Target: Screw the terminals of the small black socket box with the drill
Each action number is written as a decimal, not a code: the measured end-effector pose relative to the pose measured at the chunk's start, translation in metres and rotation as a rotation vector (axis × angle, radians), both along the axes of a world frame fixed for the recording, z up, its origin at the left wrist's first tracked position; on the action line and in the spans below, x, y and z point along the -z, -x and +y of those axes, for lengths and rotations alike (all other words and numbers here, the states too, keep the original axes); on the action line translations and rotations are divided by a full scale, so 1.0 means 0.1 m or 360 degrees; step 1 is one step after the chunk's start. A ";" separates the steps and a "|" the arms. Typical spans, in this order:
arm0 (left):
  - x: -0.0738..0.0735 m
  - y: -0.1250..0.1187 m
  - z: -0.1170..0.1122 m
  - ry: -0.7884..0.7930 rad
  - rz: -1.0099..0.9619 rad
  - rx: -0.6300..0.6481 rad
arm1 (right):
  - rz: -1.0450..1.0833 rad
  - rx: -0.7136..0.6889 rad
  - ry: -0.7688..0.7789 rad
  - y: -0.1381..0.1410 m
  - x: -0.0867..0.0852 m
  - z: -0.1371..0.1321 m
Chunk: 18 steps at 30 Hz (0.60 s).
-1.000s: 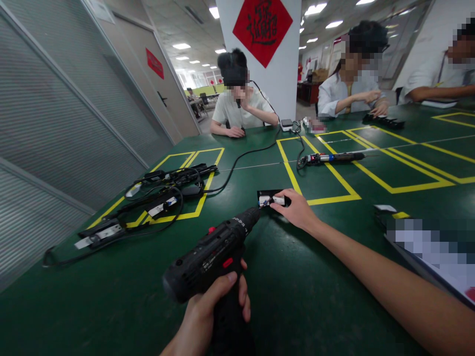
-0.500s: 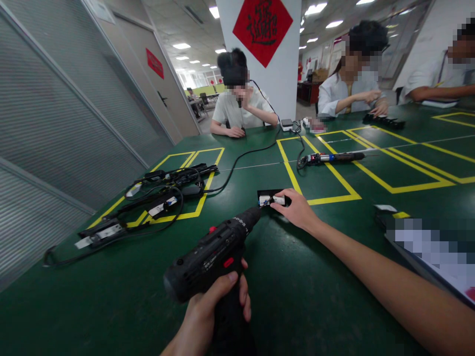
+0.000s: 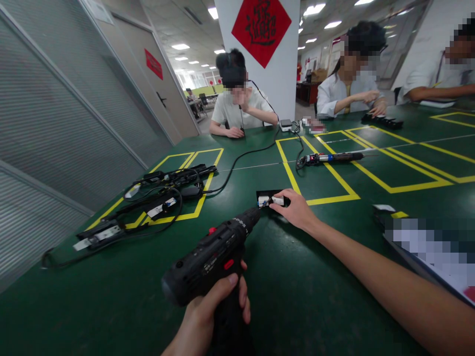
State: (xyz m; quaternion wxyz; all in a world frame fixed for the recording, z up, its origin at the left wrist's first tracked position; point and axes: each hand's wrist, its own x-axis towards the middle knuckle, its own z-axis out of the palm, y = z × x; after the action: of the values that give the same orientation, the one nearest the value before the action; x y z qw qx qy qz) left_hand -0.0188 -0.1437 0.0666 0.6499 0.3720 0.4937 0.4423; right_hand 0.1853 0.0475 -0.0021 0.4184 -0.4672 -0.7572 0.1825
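In the head view my left hand is wrapped round the grip of a black cordless drill with red buttons. The drill points forward and right, its tip at the left end of a small black part with a white label or plate. My right hand pinches that part at its right side, thumb in front and fingers behind, against the green table. Whether the drill's bit touches the part or a screw in it is too small to tell.
Black cabled parts with white plates lie to the left. A soldering-iron-like tool with a cord lies ahead right. A dark tray with papers stands at the right edge. Several people sit across the green table, one handling a black strip.
The view has shifted very slightly. Both hands, the drill and the small part keep the same positions relative to each other.
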 end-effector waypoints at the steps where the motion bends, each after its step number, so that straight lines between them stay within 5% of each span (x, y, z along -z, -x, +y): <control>1: 0.00 0.00 0.00 0.0010 0.0013 0.0000 | -0.0002 -0.0003 -0.0001 0.00 0.00 0.00; 18: -0.05 -0.01 -0.01 0.0030 0.0037 0.0012 | -0.0022 -0.0003 -0.0002 -0.01 0.01 0.01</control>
State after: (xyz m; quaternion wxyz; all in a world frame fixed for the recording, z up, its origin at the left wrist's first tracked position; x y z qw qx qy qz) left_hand -0.0180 -0.1449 0.0717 0.6492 0.3729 0.5038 0.4309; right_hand 0.1859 0.0482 -0.0031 0.4132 -0.4675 -0.7606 0.1792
